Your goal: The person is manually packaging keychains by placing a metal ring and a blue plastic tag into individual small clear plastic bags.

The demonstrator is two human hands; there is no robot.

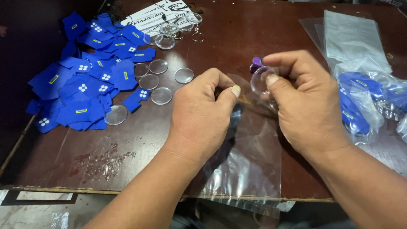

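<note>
Centrally, on the dark brown wooden desk: one clear round plastic keychain disc with a purple tab, pinched in the right hand between thumb and forefinger, grip closed on its rim. The left hand pinches the mouth of a flat transparent plastic sleeve, fingers curled, thumb pressed to forefinger; the sleeve trails over the desk's near edge. Disc judged light, stiff, smooth and likely slippery, best held by its edge; sleeve thin, limp, crinkly, best held at its opening. Both wrists hover low, palms down. Also present: a heap of blue fabric patches, loose clear discs, bagged finished pieces.
</note>
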